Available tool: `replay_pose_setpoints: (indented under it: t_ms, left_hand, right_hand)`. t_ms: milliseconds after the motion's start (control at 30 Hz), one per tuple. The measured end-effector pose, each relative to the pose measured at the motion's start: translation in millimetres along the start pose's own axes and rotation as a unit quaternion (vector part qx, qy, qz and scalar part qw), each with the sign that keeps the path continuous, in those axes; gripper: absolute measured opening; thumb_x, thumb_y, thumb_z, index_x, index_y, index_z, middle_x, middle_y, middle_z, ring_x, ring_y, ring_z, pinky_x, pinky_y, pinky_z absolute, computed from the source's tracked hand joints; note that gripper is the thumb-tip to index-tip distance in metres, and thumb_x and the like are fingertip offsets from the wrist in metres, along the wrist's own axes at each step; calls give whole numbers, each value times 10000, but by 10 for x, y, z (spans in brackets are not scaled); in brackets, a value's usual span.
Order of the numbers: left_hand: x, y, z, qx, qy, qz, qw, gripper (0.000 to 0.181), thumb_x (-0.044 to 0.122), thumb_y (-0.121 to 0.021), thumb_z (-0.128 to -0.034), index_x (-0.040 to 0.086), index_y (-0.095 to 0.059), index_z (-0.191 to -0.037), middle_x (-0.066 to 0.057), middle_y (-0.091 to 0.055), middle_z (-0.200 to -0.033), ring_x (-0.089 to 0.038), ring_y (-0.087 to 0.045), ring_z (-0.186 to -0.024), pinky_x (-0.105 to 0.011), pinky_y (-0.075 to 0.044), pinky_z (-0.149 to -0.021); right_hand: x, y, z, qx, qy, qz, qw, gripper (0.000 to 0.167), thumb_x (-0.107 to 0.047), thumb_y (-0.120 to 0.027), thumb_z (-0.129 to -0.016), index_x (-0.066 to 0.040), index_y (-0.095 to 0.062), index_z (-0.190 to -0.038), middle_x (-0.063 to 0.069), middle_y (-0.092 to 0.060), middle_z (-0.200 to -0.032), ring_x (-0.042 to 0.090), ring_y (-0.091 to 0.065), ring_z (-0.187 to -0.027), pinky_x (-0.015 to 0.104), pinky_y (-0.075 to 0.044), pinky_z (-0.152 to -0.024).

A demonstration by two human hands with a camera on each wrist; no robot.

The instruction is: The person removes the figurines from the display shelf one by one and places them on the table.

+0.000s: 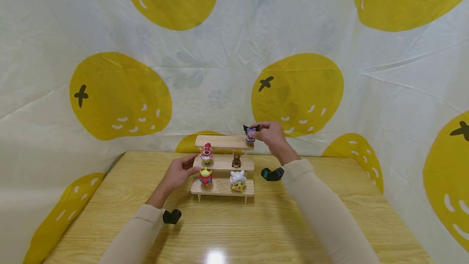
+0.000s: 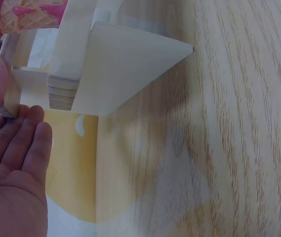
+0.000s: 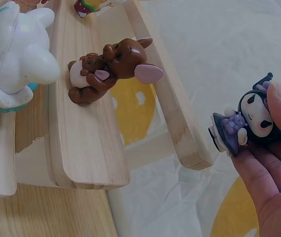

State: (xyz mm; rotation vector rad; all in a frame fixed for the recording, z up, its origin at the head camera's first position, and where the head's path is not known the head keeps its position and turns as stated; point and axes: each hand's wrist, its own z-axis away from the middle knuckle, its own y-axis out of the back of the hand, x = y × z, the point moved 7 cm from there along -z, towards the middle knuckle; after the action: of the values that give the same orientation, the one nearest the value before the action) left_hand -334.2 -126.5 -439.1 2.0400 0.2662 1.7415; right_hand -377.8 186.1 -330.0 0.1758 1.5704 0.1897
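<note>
In the head view my right hand (image 1: 271, 137) pinches a black-and-purple figurine (image 1: 250, 134) at the right end of the top board. The right wrist view shows this figurine (image 3: 249, 118) apart from the board's end, thumb on its head and fingers beneath. A three-tier wooden display stand (image 1: 220, 141) stands on the table. My left hand (image 1: 178, 172) grips its left end at the middle tier; in the left wrist view the thumb and fingers (image 2: 36, 143) lie on either side of a board's end.
On the middle board stand a pink bear figurine (image 1: 207, 154) and a brown figurine (image 1: 236, 160). The lowest board bears a red-and-green figurine (image 1: 206, 177) and a white-hooded yellow one (image 1: 238, 180). Behind the wooden table (image 1: 293, 223) hangs a patterned cloth (image 1: 220, 52).
</note>
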Motion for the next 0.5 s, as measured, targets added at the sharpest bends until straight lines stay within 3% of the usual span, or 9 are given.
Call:
replay_pose_setpoints:
  t_ms: [500]
  left_hand:
    - [-18, 4, 0, 4, -16, -16, 10000, 605, 196, -685, -1025, 41, -467, -1567, -219, -486, -1590, -380, -525, -1443, -514, -504, -1133]
  right_hand:
    - [30, 108, 24, -74, 36, 0, 10000, 319, -85, -782, -934, -35, -753, -1248, 128, -709, -1159, 238, -670, -1066, 460, -540, -1081]
